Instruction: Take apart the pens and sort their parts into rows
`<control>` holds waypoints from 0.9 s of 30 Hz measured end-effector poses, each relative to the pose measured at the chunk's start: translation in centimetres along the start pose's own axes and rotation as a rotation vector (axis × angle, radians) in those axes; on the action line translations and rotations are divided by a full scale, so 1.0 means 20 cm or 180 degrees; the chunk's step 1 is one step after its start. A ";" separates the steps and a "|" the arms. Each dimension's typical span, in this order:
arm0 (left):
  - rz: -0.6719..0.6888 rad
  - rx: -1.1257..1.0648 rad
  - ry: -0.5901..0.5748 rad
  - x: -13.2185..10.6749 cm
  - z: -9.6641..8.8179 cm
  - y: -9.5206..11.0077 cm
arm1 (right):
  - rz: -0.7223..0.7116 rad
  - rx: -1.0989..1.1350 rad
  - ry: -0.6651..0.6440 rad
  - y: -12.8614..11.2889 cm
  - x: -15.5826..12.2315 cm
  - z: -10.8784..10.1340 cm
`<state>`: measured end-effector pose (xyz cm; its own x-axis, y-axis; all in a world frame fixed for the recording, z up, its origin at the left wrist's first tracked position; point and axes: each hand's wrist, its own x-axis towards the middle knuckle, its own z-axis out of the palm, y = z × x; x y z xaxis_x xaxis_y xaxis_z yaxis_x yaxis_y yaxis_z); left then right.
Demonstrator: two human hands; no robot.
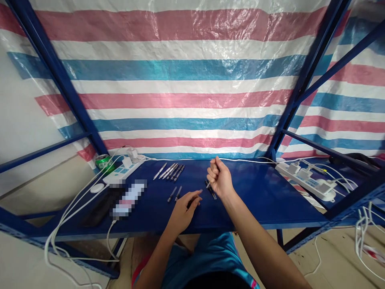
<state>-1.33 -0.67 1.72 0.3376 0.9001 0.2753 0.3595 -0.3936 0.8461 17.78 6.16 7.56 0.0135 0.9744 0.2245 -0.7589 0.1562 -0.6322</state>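
1. Just now, the right hand (220, 178) stands raised above the blue steel surface (255, 192), its grip pressed into a fist, a slim pen tip (208, 184) poking out toward the left hand;
2. the left hand (182, 212) lies low toward the near edge, its grip curled, fingers (192, 199) over something dark (190, 204); whether they pinch it, I cannot tell;
3. dark pens (211, 190) lie just beneath the right hand; two more pens (175, 194) lie just left of the left fingertips; a row of pens (170, 171) lines the far edge;
4. a fine tip is best held near its end, clear of neighbouring pens.
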 end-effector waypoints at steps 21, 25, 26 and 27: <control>-0.0166 -0.0236 0.0507 -0.02 -0.02 -0.05 | 0.0285 -0.2375 -0.1054 0.17 -0.17 -0.05; -0.0017 -0.0071 0.0553 -0.02 -0.02 -0.03 | 0.0473 -0.3000 -0.1446 0.06 -0.18 -0.08; 0.0026 0.0023 0.0545 -0.02 -0.02 -0.03 | 0.0522 -0.3041 -0.1438 0.05 -0.19 -0.09; 0.0064 0.0118 0.0542 -0.02 -0.02 -0.02 | 0.0557 -0.3028 -0.1375 0.04 -0.19 -0.10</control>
<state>-1.94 -0.88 1.36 0.1939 0.9094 0.3681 0.3871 -0.4157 0.8231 18.38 2.90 4.76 -0.4213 0.8844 0.2008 0.0967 0.2639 -0.9597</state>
